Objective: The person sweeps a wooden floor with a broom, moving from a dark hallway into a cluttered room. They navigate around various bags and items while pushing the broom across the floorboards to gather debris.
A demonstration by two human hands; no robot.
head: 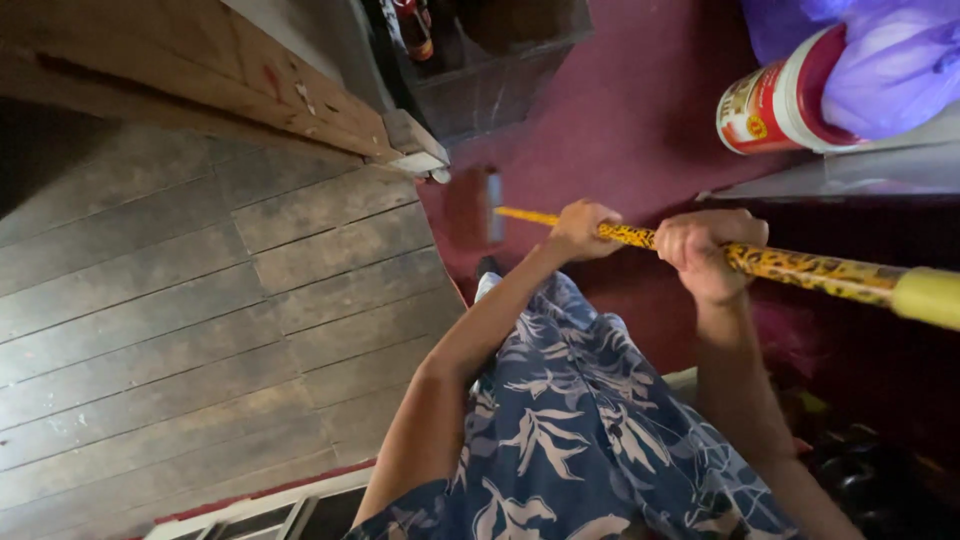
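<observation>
Yellow leopard-spotted broom handle [790, 266], blue leaf-print garment [580, 420], seemingly maroon carpet [620, 120].

Count, head view:
- Hands on handle: two, left hand [583, 229] and right hand [705, 250].
- Broom: one; yellow spotted handle [800, 268], brush head [475, 205] blurred.
- White tub with red lid [775, 100]: one, lying on side.
- Purple plastic bag [880, 60]: one.
- Dark bottle with red label [413, 28]: one, partly cut off by frame edge.
- Timber beam [250, 85]: one.
- Floor planks [200, 330]: many, exact count unclear.
</observation>
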